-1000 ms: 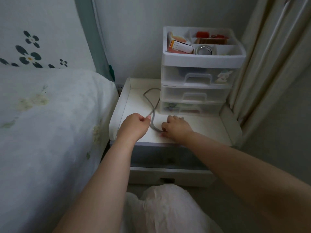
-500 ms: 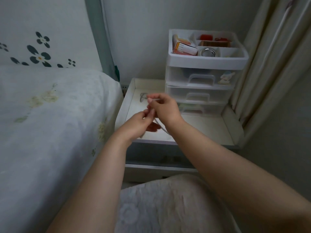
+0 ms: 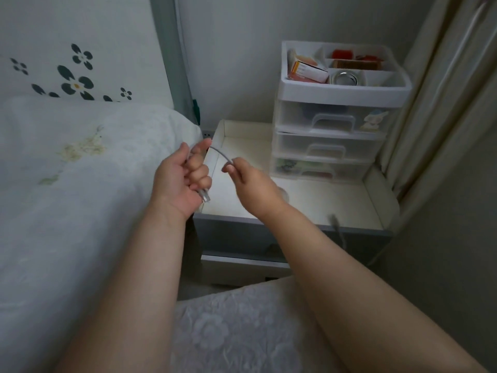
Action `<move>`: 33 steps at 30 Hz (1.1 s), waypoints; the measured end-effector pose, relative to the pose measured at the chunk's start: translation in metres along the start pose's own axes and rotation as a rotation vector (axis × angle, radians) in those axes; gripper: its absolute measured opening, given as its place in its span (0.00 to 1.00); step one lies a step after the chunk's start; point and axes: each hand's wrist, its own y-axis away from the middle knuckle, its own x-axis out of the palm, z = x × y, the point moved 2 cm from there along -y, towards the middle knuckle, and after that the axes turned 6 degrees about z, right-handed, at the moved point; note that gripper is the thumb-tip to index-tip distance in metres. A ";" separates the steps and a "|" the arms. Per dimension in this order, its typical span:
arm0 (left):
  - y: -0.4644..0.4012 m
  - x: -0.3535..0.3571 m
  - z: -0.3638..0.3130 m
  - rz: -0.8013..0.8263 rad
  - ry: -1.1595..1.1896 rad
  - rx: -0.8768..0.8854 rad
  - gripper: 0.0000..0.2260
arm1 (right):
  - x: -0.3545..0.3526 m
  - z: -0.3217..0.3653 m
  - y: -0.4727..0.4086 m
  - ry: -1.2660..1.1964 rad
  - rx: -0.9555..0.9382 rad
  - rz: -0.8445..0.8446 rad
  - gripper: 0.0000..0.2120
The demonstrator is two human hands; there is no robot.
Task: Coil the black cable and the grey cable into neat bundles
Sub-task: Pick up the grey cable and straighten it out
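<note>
The grey cable (image 3: 221,154) arcs in the air between my two hands, above the left edge of the bedside table (image 3: 309,208). My left hand (image 3: 183,179) is palm up and grips the cable, with its clear plug sticking out below the curled fingers. My right hand (image 3: 243,175) pinches the cable a short way along. The cable's other end (image 3: 336,224) dangles blurred at the table's front right edge. No black cable shows in view.
A white three-drawer plastic organiser (image 3: 333,130) stands at the back right of the table, its top tray holding small boxes and a tin. The bed (image 3: 67,184) lies to the left, a curtain (image 3: 443,103) to the right, my lap (image 3: 236,332) below.
Both hands have lifted the grey cable off the table. My left hand turned palm up with the plug end in it, and my right hand moved right along the cable.
</note>
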 end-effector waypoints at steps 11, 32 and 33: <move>0.001 0.005 0.012 0.035 -0.718 0.165 0.17 | 0.014 0.023 0.021 0.391 0.001 0.273 0.13; 0.015 0.020 0.020 0.244 -1.052 0.010 0.23 | -0.034 -0.011 0.011 -0.633 -0.154 0.096 0.10; 0.016 0.019 0.020 0.250 -0.997 -0.015 0.22 | -0.034 -0.012 0.010 -0.675 -0.142 0.093 0.08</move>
